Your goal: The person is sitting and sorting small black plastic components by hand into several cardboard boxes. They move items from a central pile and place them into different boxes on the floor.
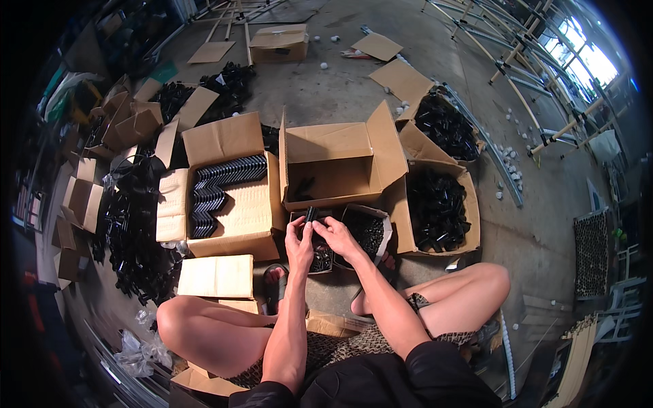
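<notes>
Between my two hands is a small black tube-like fitting [311,213], held upright by the fingertips. My left hand [299,243] grips it from the left, and my right hand [333,234] pinches it from the right. Just under them stand small boxes of little dark parts, one box [366,232] to the right and one box [321,261] partly covered by my hands. Beyond my hands an open carton [333,143] holds a few black pieces. On the left, black fittings [228,178] lie in neat nested rows on top of a carton [245,238].
An open carton of loose black fittings [439,211] stands at the right. Heaps of black fittings [139,224] spread over the floor at the left. Small white caps [507,160] are scattered near a metal bar [486,146]. Pipe racks [500,68] stand at the far right.
</notes>
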Available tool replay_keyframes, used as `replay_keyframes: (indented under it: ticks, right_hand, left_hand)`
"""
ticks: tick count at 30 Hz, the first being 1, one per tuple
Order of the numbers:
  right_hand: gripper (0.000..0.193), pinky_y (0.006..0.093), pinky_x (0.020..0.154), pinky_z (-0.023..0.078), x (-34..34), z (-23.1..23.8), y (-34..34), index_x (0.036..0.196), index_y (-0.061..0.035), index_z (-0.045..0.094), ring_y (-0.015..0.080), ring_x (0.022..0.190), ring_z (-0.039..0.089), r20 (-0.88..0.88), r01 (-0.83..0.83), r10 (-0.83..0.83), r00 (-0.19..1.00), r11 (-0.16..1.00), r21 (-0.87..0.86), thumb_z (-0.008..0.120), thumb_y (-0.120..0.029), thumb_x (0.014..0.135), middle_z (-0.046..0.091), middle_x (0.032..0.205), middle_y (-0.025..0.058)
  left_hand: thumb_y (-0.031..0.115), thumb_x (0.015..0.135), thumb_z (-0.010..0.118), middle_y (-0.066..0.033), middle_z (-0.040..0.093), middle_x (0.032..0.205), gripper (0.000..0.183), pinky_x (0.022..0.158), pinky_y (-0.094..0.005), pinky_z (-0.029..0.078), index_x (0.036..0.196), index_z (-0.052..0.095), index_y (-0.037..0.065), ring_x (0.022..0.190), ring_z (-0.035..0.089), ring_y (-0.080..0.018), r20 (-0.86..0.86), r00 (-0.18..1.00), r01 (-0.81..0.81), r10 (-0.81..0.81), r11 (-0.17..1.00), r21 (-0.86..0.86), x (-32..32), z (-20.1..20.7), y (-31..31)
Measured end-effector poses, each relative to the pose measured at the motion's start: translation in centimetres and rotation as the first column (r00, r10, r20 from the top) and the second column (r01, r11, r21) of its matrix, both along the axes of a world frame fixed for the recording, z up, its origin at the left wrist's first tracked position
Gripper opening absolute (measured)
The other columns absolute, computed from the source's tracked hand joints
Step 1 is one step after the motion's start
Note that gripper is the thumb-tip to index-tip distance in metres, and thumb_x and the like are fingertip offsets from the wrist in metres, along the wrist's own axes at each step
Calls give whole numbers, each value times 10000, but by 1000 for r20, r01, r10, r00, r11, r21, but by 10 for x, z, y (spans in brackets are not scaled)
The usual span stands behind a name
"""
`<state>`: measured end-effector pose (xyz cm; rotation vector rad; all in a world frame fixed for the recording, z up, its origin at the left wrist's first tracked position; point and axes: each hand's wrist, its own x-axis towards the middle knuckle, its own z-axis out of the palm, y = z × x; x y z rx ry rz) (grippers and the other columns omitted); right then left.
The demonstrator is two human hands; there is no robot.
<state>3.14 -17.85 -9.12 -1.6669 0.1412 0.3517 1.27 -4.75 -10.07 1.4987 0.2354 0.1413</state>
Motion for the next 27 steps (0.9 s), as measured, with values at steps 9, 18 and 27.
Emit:
replay_keyframes:
  ticks: [9,18,27]
  right_hand:
    - [275,211,512,461,-7,7,-37,1037,-66,651,84,558,569,-293,53,110,950,866,497,607,-330,977,681,819,53]
    - [410,270,602,468,-14,-27,-140,1188,-44,570,170,774,606,-269,431,-471,840,280,858,634,-366,942,648,1072,131]
    - [394,294,845,512,31,18,-96,1284,-39,559,204,1037,657,-14,246,-316,949,709,660,648,-230,951,662,1166,104]
  left_hand:
    - [326,980,591,-138,686,1076,451,851,-305,497,1301,562,10,964,629,-173,-222,953,218,-206,975,29,8,10,8]
    - [308,789,712,-155,735,890,314,765,-375,550,964,753,51,825,713,-265,-663,683,729,-306,238,642,126,68,102]
    - [102,812,533,-281,674,954,230,818,-484,539,857,711,-36,928,666,-420,-317,948,297,25,290,910,176,59,246]
